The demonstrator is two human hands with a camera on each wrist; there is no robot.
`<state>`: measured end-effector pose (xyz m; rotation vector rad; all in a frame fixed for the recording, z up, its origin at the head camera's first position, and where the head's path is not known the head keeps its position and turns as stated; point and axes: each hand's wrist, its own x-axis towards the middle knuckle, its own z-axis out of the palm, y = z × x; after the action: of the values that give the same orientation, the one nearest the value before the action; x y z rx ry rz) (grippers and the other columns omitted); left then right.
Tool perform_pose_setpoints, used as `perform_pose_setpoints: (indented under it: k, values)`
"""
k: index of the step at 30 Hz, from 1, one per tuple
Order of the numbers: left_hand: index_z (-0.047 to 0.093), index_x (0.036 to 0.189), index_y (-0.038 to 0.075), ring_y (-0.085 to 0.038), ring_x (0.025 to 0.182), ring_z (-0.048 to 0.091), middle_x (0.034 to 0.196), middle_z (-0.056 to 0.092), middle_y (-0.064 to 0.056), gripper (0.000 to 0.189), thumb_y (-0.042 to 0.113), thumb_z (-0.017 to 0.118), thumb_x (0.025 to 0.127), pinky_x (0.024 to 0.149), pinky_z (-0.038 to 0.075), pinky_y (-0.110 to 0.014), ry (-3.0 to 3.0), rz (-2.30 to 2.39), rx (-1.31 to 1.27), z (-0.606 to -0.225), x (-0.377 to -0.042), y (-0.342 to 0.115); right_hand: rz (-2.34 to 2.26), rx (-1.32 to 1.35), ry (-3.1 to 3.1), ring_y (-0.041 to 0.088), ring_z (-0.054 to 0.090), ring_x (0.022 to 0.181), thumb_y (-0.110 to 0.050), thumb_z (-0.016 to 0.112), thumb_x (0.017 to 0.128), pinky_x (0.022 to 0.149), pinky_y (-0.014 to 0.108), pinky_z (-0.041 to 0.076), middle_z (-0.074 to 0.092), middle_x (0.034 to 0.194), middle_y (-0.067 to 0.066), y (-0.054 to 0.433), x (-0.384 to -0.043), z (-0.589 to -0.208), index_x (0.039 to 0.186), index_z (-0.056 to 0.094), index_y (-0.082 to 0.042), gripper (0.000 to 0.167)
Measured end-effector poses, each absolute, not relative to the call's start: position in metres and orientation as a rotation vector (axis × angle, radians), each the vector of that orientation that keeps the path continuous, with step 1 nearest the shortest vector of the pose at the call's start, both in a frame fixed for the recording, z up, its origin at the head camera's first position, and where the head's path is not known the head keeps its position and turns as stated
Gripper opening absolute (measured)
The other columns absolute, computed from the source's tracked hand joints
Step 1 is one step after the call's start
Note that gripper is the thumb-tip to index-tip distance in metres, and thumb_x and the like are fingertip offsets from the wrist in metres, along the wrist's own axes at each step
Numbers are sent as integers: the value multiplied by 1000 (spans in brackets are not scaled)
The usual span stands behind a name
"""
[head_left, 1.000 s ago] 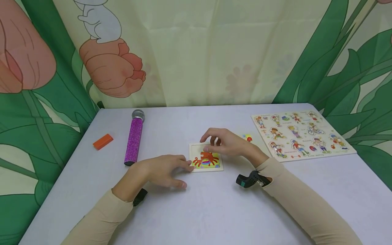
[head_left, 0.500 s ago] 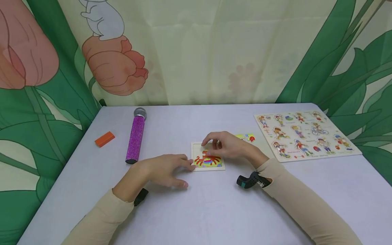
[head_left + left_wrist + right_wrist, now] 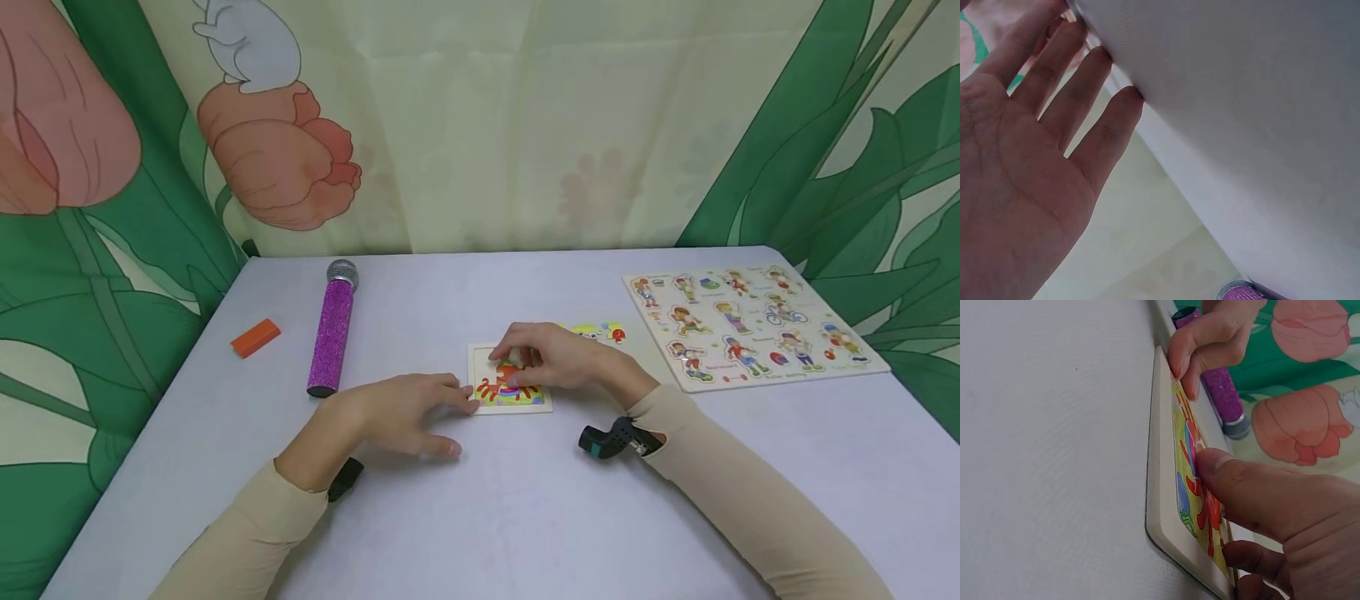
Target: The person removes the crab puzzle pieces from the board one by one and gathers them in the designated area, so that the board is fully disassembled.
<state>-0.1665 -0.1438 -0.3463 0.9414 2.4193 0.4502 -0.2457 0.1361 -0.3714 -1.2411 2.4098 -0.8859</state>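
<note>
A small square jigsaw puzzle (image 3: 512, 400) with a red crab picture lies in its pale frame on the table. My left hand (image 3: 408, 412) has its fingers stretched out, with the fingertips at the frame's left edge and the thumb apart on the near side. Over the puzzle's upper part is my right hand (image 3: 558, 354), fingers curled. In the right wrist view its thumb (image 3: 1235, 481) and fingers stand on either side of a red puzzle piece (image 3: 1212, 509), pinching it low over the board. Part of the picture is hidden by this hand.
Loose yellow puzzle pieces (image 3: 600, 332) lie behind the right hand. A large board with pictures of children (image 3: 750, 329) is at the right rear. To the left lie a purple glittery microphone (image 3: 332, 333) and an orange block (image 3: 256, 338).
My right thumb and fingers have shifted slightly lower and closer together over the puzzle. The left hand keeps its place at the edge. The whole view has shifted a little.
</note>
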Motion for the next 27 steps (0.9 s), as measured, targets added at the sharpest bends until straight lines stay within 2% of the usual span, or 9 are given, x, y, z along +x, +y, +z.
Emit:
perform_pose_setpoints:
  k: [5,10,27]
  values:
    - [61,145,26,-16,139,48,148,53,2,58,46,75,92,119,37,-44,2420,441,945,-346,-167,-143,-813,-1247,2432,16,54,84,-26,79,92,74,26,47,60,114,-2,134,-244,-372,124,73,-18,34]
    - [61,144,25,-16,139,49,146,54,2,57,46,75,92,118,38,-44,2420,444,948,-346,-167,-142,-831,-1189,2441,17,54,89,-33,84,88,76,28,47,57,111,-4,135,-245,-374,121,71,-23,36]
    - [61,144,26,-18,140,48,148,52,1,58,47,75,92,119,37,-46,2427,445,933,-346,-168,-142,-916,-1162,2440,16,57,92,-32,83,88,79,31,49,63,111,-8,143,-246,-376,123,70,-24,39]
